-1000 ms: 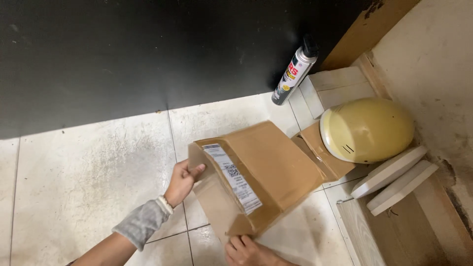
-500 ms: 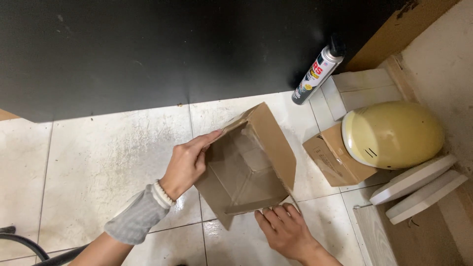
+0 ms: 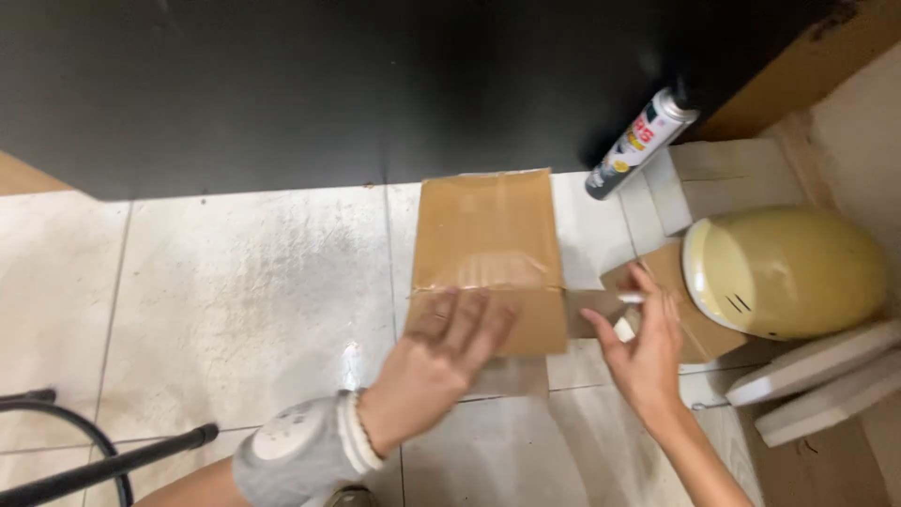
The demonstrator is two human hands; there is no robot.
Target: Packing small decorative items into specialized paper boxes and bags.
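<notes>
Pressing: left hand lies palm down on the near end of the flattened cardboard box, fingers stretched out and slightly spread, tips touching the cardboard just below a strip of clear tape.
Box: flat on the pale floor tiles, its far edge close to the dark wall, its long sides running away from the person; a tape seam crosses it about two thirds of the way down.
Right hand: right hand hovers just right of the box, not touching it, palm turned inward, fingers loosely curled and parted; it is blurred, and a small white thing shows near the fingertips, though whether it is pinched I cannot tell.
Wrist: a grey cuff with white bands covers the left wrist.
Right side: a second piece of cardboard lies on the floor behind the right hand, partly under a pale yellow rounded shell.
Can: a spray can leans against the wall, just beyond the box's far right corner.
Boards: two white slabs lie stacked at the right edge, just below the yellow shell.
Lower left: a black tube and a dark cable cross the corner, well apart from the box.
</notes>
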